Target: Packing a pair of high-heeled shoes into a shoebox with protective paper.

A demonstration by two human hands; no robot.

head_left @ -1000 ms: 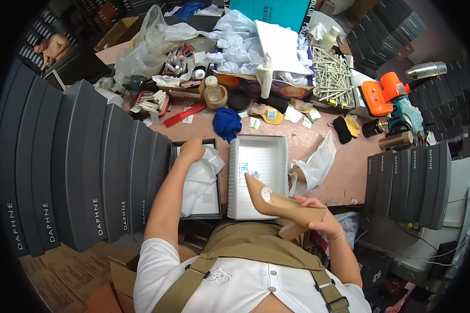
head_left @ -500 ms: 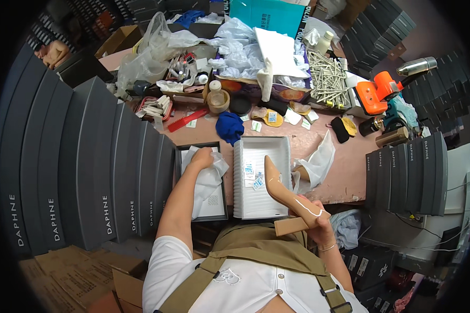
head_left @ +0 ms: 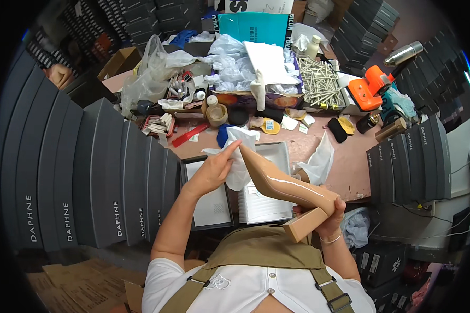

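Observation:
A glossy beige block-heeled pump (head_left: 282,182) is in my right hand (head_left: 333,221), which grips it around the back above the heel. Its toe points up and to the left. My left hand (head_left: 211,172) is closed on a crumpled sheet of white tissue paper (head_left: 239,175), with the index finger stretched out beside the shoe's toe. Beneath the shoe lies a white shoebox base (head_left: 279,151) with ribbed sides. To its left is a dark-edged box part (head_left: 209,211) with a white inside. Another piece of white paper (head_left: 318,159) lies around a beige object, partly hidden by the pump.
Stacks of dark shoeboxes stand left (head_left: 99,172) and right (head_left: 433,156). Along the table's back are a red brush (head_left: 189,135), a bottle (head_left: 212,107), a carton of crumpled paper (head_left: 230,68), a tray of white sticks (head_left: 321,83) and an orange device (head_left: 368,88).
My left hand has lifted the tissue paper out of the dark-edged box part and brought it right, to the shoe's toe. The pump has risen and its toe has swung left.

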